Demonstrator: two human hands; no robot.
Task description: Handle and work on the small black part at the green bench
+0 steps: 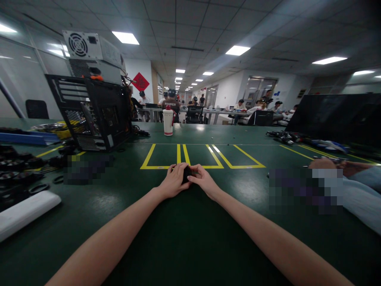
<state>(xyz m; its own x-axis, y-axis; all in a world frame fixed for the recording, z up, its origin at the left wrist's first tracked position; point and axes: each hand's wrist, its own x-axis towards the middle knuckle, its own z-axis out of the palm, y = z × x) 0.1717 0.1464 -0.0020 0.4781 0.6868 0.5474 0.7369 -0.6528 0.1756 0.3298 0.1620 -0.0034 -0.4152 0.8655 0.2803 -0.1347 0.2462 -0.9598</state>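
A small black object (186, 174) is held between my two hands, low over the green table (190, 238) at the near edge of the yellow tape outlines. My left hand (175, 180) wraps its fingers over the left side of the object, with the thumb underneath. My right hand (204, 180) grips the right side with closed fingers and thumb. The hands cover much of the object, so its exact form is unclear.
An open black computer case (110, 115) with power supplies (95, 51) on top stands back left. A white cup (168, 122) stands beyond the tape. Black parts and a white block (26, 212) lie left. At right are cables (285, 137) and another person's arms (363, 190).
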